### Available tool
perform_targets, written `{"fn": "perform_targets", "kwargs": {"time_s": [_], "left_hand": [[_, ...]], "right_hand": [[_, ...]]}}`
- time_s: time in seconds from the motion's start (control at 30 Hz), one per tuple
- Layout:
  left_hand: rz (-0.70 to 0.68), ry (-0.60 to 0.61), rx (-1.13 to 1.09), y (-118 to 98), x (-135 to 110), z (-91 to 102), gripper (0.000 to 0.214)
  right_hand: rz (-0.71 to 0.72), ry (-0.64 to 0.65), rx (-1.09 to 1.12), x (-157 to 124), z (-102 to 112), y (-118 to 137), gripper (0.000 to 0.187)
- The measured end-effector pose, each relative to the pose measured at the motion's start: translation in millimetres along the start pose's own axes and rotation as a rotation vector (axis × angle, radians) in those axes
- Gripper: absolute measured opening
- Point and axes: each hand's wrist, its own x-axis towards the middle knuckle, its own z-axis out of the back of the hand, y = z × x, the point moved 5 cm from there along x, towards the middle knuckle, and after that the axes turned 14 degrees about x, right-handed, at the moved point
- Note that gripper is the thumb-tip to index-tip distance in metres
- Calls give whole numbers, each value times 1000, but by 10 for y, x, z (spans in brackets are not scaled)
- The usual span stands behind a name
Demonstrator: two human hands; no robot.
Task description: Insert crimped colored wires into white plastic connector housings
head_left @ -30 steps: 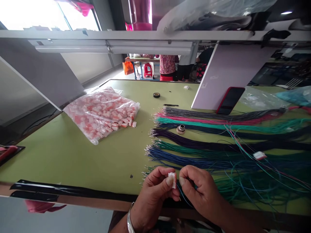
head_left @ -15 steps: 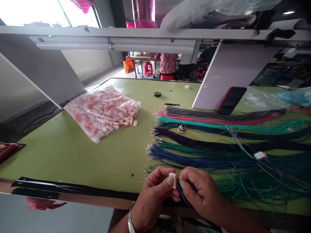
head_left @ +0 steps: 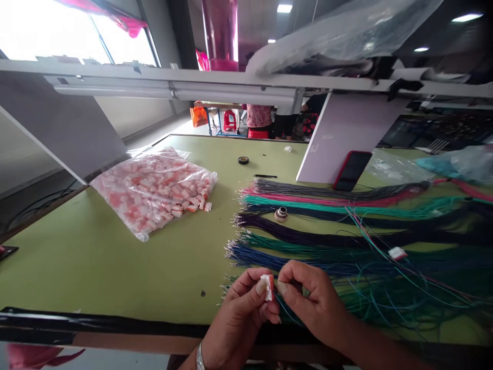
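Observation:
My left hand (head_left: 248, 303) pinches a small white and orange connector housing (head_left: 267, 287) between thumb and fingers, above the table's near edge. Right beside it, my right hand (head_left: 308, 295) is closed in a pinch at the housing's right side. A thin blue wire (head_left: 285, 307) runs down from between the two hands; its tip is hidden by the fingers. Just beyond the hands lie bundles of cut wires, among them a blue bundle (head_left: 269, 255) and a dark purple one (head_left: 277, 226), their metal-tipped ends pointing left.
A clear plastic bag (head_left: 154, 190) of connector housings lies open on the left of the green table (head_left: 96, 272). Black tape (head_left: 243, 160), a tape roll with a metal ring (head_left: 281, 214) and a leaning phone (head_left: 352, 169) are farther back. A wired connector (head_left: 397, 253) rests on the wires. A shelf (head_left: 154, 74) spans above.
The camera view has tilted up and shifted slightly, so the table sits lower and farther left. Both hands keep their pinch, with the housing turned a little, showing more of its orange side.

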Motion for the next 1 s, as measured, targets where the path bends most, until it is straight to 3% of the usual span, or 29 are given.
{"fn": "perform_targets", "kwargs": {"time_s": [0.17,0.27,0.3,0.4,0.53,0.63,0.7,0.87,1.0], "left_hand": [[-67,22,12,-300,131,-61,19],[-97,8,25,-407,236,-41,18],[-99,8,26,-424,273,-34,18],[-91,9,26,-437,380,-20,19],[-87,7,36,-435,491,10,20],[-74,11,46,-422,536,50,20],[-59,8,51,-410,550,78,19],[-36,0,46,-386,557,103,20],[-31,2,36,-368,564,107,19]], "right_hand": [[-67,95,-44,320,323,184,20],[-63,9,-466,633,741,133,23],[-77,-32,-697,748,884,76,22],[-119,-61,-897,1073,1156,-184,11],[-175,-3,-1021,1345,1176,-575,12],[-176,9,-1034,1410,1148,-722,23],[-149,-20,-1003,1407,1195,-721,18],[-35,-124,-813,1327,1416,-541,14],[51,-90,-612,1297,1410,-372,17]]}}
